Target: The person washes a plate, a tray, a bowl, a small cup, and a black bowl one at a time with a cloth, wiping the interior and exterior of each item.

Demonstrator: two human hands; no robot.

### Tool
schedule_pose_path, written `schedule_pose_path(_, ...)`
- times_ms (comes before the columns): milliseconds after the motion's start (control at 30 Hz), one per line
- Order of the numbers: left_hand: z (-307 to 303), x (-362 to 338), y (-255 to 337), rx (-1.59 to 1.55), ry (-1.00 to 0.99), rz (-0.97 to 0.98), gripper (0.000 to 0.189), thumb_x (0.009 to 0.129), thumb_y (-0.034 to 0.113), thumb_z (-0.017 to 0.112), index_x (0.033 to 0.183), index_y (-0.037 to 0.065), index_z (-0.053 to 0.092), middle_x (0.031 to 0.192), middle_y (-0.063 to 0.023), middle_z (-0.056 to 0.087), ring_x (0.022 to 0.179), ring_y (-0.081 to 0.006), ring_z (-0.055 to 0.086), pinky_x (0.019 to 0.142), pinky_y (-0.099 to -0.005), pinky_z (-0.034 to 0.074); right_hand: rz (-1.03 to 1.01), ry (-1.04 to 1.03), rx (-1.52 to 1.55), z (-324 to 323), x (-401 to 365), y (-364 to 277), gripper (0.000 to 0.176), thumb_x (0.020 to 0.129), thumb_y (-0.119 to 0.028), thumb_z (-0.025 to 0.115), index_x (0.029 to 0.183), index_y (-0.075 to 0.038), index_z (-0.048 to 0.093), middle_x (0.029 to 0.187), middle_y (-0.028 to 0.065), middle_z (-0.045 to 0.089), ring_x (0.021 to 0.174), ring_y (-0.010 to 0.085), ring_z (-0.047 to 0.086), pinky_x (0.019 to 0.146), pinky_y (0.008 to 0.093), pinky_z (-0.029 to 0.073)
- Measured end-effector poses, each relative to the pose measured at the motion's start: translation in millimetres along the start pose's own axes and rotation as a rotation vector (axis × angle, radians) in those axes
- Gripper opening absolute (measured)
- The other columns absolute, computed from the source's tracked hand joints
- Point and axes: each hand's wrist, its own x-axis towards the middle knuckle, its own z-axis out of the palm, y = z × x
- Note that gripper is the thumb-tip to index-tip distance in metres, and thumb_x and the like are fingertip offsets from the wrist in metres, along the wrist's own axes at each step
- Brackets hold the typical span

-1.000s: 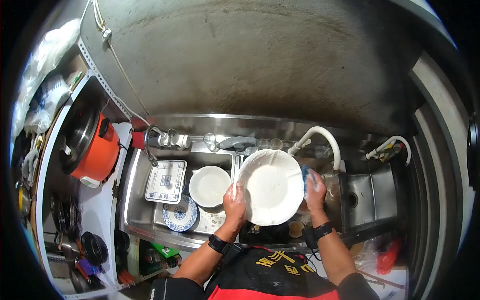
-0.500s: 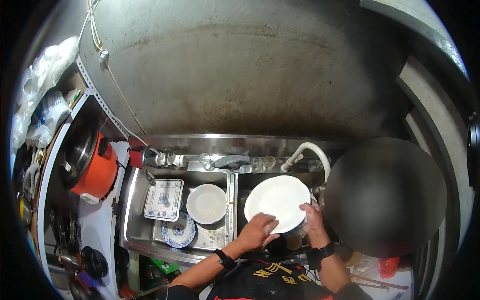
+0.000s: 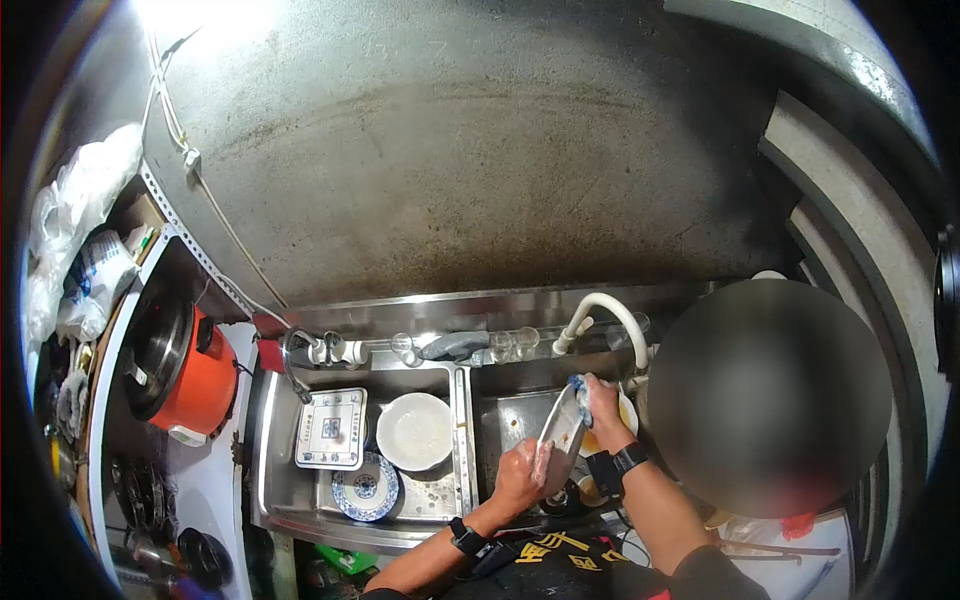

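Observation:
Over the right sink basin [image 3: 505,405], a white plate [image 3: 562,440] is tipped steeply on its edge. My left hand [image 3: 520,476] grips its near left rim, with soapy foam by the fingers. My right hand [image 3: 603,408] is closed on a blue and white scrubbing cloth [image 3: 579,389], pressed to the plate's far right edge. Its exact kind is hard to make out. Behind that hand, a white bowl with something yellow [image 3: 627,415] is partly hidden. Below the plate are small dark and pale dishes [image 3: 590,490].
The left basin [image 3: 425,500] holds a square plate [image 3: 331,430], a white bowl [image 3: 414,431] and a blue-patterned plate [image 3: 365,487]. A white faucet [image 3: 610,305] arches over the right basin. Glasses [image 3: 526,341] and a grey cloth [image 3: 455,346] line the ledge. A red cooker [image 3: 190,375] stands left.
The white plate has gone from lying nearly face-up to standing steeply on edge. My right hand has moved up and left to its far edge, and the blue and white cloth now shows.

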Motion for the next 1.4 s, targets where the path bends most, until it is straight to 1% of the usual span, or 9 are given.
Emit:
schedule_pose_path(233, 2.6, 12.6, -30.9, 0.182, 0.152, 0.057, 0.028, 0.098, 0.02, 0.054, 0.08, -0.001, 0.06, 0.07, -0.0258, 0.059, 0.062, -0.0421, 0.059, 0.055, -0.0492, 0.045, -0.953, -0.129, -0.667, 77.3, -113.7, -31.0, 0.037, 0.085, -0.015, 0.065, 0.116, 0.003, 0.059, 0.113, 0.0207, 0.061, 0.107, 0.0373, 0.059, 0.096, 0.0411, 0.047)
schedule_pose_path(500, -57.2, 46.9, -30.2, -0.799, 0.545, -0.483, 0.047, 0.108, 0.033, 0.04, 0.098, -0.006, 0.065, 0.083, -0.0064, 0.066, 0.072, -0.0124, 0.056, 0.065, -0.0287, 0.047, -1.448, -0.62, -0.674, 34.8, -149.5, -35.4, 0.03, 0.076, -0.006, 0.063, 0.106, -0.007, 0.063, 0.121, 0.0142, 0.061, 0.12, 0.0346, 0.056, 0.104, 0.0529, 0.044)
schedule_pose_path(700, -107.0, 44.3, -18.5, -0.679, 0.458, -0.369, 0.043, 0.107, 0.03, 0.043, 0.095, -0.006, 0.065, 0.081, -0.007, 0.067, 0.071, -0.0138, 0.058, 0.063, -0.0306, 0.047, -1.032, -0.317, -0.386, 26.3, -100.1, -82.2, 0.031, 0.085, -0.006, 0.051, 0.115, 0.0, 0.056, 0.127, 0.0204, 0.058, 0.12, 0.0349, 0.054, 0.106, 0.0455, 0.039)
schedule_pose_path(767, -108.6, 33.5, -42.6, 0.199, 0.159, 0.023, 0.039, 0.105, 0.025, 0.045, 0.09, -0.004, 0.065, 0.074, -0.0088, 0.065, 0.066, -0.0136, 0.057, 0.059, -0.0323, 0.046, -1.018, -0.444, -0.378, 40.6, -104.5, -113.3, 0.028, 0.083, -0.005, 0.056, 0.11, 0.001, 0.06, 0.124, 0.0198, 0.061, 0.119, 0.0331, 0.057, 0.106, 0.0427, 0.041)
schedule_pose_path(900, -77.6, 25.6, -23.4, -0.353, 0.027, -0.106, 0.027, 0.099, 0.016, 0.053, 0.085, -0.004, 0.062, 0.07, -0.0149, 0.063, 0.059, -0.0238, 0.059, 0.055, -0.0375, 0.046, -1.32, -0.581, -0.636, 80.0, -137.8, -120.5, 0.024, 0.078, -0.009, 0.069, 0.101, -0.002, 0.067, 0.117, 0.0158, 0.066, 0.118, 0.0346, 0.06, 0.103, 0.0452, 0.046)
schedule_pose_path(933, -68.9, 21.4, -55.4, 0.204, 0.093, 0.436, 0.015, 0.093, 0.009, 0.056, 0.094, -0.005, 0.062, 0.08, -0.018, 0.066, 0.065, -0.0315, 0.063, 0.057, -0.0402, 0.049, -1.343, -0.672, -0.703, 86.0, -150.4, -119.6, 0.024, 0.077, -0.009, 0.073, 0.1, -0.004, 0.068, 0.116, 0.015, 0.067, 0.118, 0.0358, 0.06, 0.104, 0.0476, 0.046)
schedule_pose_path(1033, -83.5, 24.8, -38.9, 0.312, -0.01, 0.566, 0.018, 0.084, 0.003, 0.057, 0.1, -0.004, 0.061, 0.086, -0.0167, 0.066, 0.068, -0.0342, 0.063, 0.056, -0.0413, 0.05, -1.384, -0.619, -0.643, 76.5, -143.3, -113.7, 0.025, 0.079, -0.01, 0.071, 0.103, -0.003, 0.069, 0.117, 0.0149, 0.066, 0.117, 0.0339, 0.06, 0.103, 0.0449, 0.047)
schedule_pose_path(1233, -85.4, 30.2, -29.9, 0.246, 0.155, 0.454, 0.009, 0.088, 0.001, 0.055, 0.094, -0.003, 0.06, 0.075, -0.0143, 0.061, 0.065, -0.034, 0.06, 0.055, -0.043, 0.048, -0.165, -0.116, -0.008, 20.7, -71.8, -36.9, 0.023, 0.094, -0.012, 0.06, 0.112, 0.003, 0.059, 0.104, 0.0106, 0.064, 0.099, 0.0169, 0.057, 0.091, 0.034, 0.047)
schedule_pose_path(1400, -25.9, 36.8, -25.3, -0.051, 0.372, -0.09, 0.029, 0.102, 0.018, 0.05, 0.086, -0.001, 0.063, 0.062, -0.0088, 0.057, 0.055, -0.0171, 0.051, 0.051, -0.0341, 0.041, -0.561, -0.03, -0.4, 41.2, -122.7, 17.8, 0.046, 0.093, -0.009, 0.059, 0.136, 0.0, 0.044, 0.133, 0.0179, 0.05, 0.121, 0.029, 0.05, 0.106, 0.0388, 0.038)
